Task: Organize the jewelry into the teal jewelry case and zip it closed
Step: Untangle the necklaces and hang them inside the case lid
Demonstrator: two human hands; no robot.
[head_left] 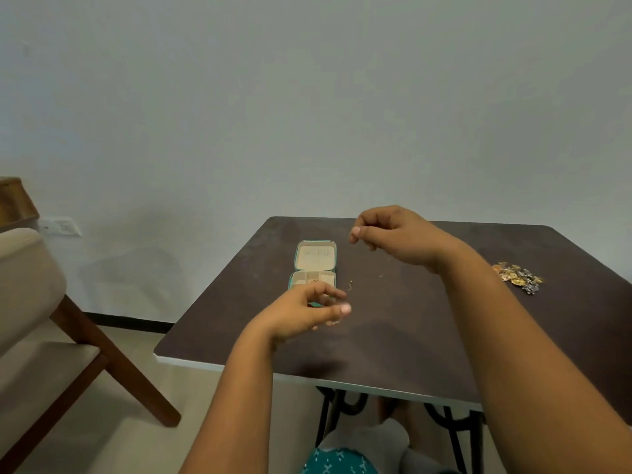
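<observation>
The right hand (390, 234) is raised above the far part of the worktop, its fingers curled and its thumb and forefinger pinched on one end of a very thin, pale gold chain (384, 268). The chain is seen only faintly: a fine thread hangs down from the pinch, and a small glinting part (350, 285) shows lower down, between the two hands. The left hand (307, 309) is held lower and nearer, its fingers loosely curled and its thumb tip pressed toward the forefinger; a small pale link shows just under the fingertips, but whether the chain is actually gripped there cannot be told.

The small square teal jewelry case (314, 265) lies open on the dark brown, matte worktop (393, 354), just beyond the left hand, which hides its near edge. Its lid is laid flat away from the person and is lined with smooth cream padding; the base is divided into cream compartments, and something tiny and reddish is seen in one of them.

A loose heap of gold and silver-toned jewelry (518, 277), knobbly and glittering, rests on the worktop well to the right. A cushioned beige chair with slanted brown wooden legs (51, 319) stands at the left.
</observation>
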